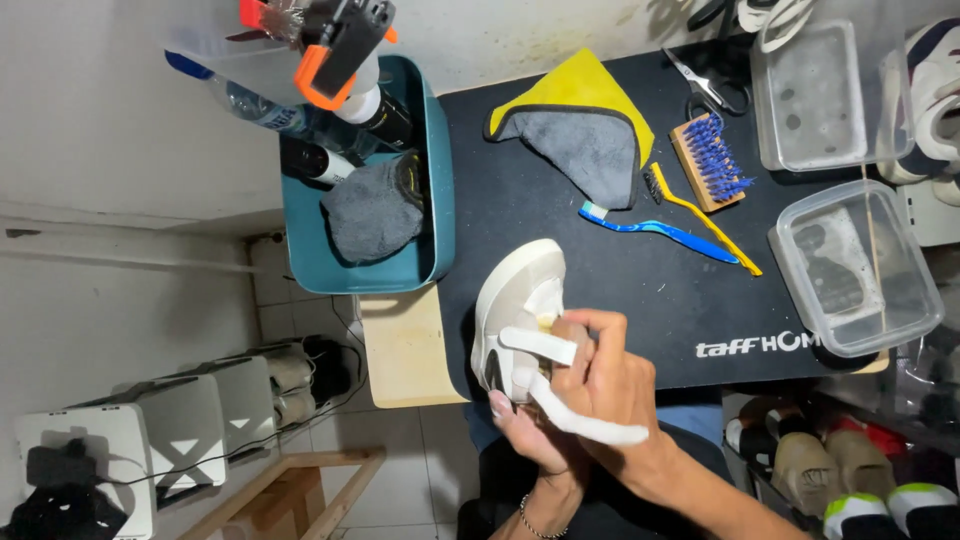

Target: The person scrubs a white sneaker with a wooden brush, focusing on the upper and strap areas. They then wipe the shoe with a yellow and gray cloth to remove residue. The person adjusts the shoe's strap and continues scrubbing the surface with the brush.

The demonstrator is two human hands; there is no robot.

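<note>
A: Down at six o'clock, both hands are on the white sneaker (515,305). The right hand (605,385) sits on top, fingers curled tight over the shoe's opening, thumb side pressing a loose white strap (590,420) that trails off toward five o'clock.

B: And the left hand (525,430) is tucked underneath at the heel, fingers wrapped round it, only the nails showing. There's a bracelet (540,520) on that wrist.

A: The sneaker's toe points to twelve, resting at the near edge of the black mat (620,290). A second white strap lies across its side, just under the right-hand knuckles.

B: Up at one o'clock from the shoe, a blue toothbrush (655,226) lies touching a slim yellow brush (705,220). Past them is a wooden brush with blue bristles (710,160), with scissors (705,85) beyond.

A: At twelve, a folded yellow-and-grey cloth (585,135). At eleven o'clock, a teal tub (435,170) holds a dark grey rag (375,210) and bottles, with an orange-triggered spray bottle (340,50) poking out.

B: Over at three o'clock, two clear plastic containers (860,265), one behind the other. More shoes sit low at four o'clock.

A: A pale wooden board (405,350) sits at nine o'clock, just beside the sneaker.
</note>
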